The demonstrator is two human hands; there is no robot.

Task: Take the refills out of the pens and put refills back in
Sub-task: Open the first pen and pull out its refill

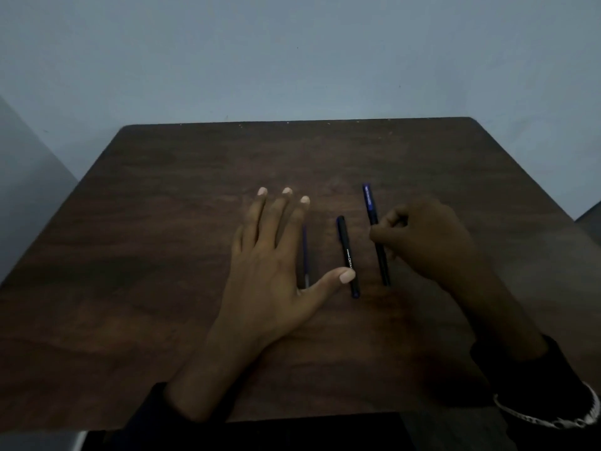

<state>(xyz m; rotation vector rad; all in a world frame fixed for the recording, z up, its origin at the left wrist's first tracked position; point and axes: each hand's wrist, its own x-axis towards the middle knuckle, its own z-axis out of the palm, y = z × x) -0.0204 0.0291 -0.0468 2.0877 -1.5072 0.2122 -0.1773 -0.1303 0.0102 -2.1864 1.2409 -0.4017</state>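
The left hand (270, 255) lies flat with fingers spread, grasping nothing, thumb tip touching the black pen (347, 255) mid-table (162, 222). Just beside its index finger lies a loose refill (305, 252), so one seems already out. The right hand (422, 239) is clenched round the blue pen (375, 229). Reinsertion looks still ahead. In the dim light, I can't tell which pen is empty.

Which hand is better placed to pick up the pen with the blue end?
The right hand: its curled fingers already touch that pen. The left hand lies flat and open, nearer the loose refill.
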